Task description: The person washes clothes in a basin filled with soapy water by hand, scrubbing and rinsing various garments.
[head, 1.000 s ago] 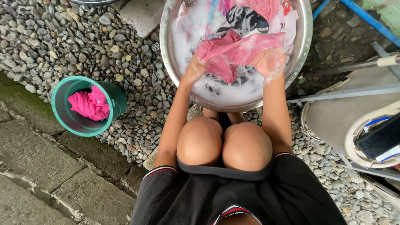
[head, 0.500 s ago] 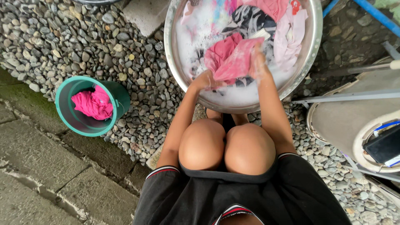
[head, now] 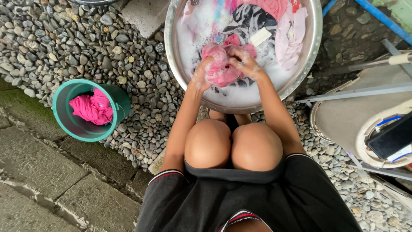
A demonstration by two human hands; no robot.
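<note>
I crouch over a wide metal basin (head: 171, 51) full of soapy water and laundry. My left hand (head: 201, 74) and my right hand (head: 245, 62) are both closed on a bunched pink garment (head: 219, 68), pressed together above the suds. A pale bar of soap (head: 260, 37) lies on a black-and-white patterned cloth (head: 249, 18) just beyond my hands. Lighter pink clothes (head: 288, 30) drape at the basin's far right side.
A green bucket (head: 116, 99) holding a bright pink cloth (head: 91, 107) stands on the pebbles to my left. Concrete paving runs along the lower left. A white plastic chair (head: 343, 124) with a dark object (head: 391, 136) on it, and metal bars (head: 356, 91), sit at right.
The pink garment was spread out in the water between my hands. I have gathered it into a tight bundle, and my hands have come together on it.
</note>
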